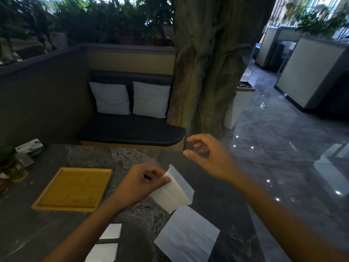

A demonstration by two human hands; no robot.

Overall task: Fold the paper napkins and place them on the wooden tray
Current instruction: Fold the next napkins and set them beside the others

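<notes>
Napkins blur in the left hand's pinching grip, partly hidden; right hand spread, empty.

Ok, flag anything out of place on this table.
Nothing is spilled or damaged. The wooden tray holds no napkins; an unfolded napkin lies flat while the left hand pinches a folded stack.

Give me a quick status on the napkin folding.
Left hand pinching folded napkin above the table. Right hand open, empty. Wooden tray bare, path clear.
</notes>
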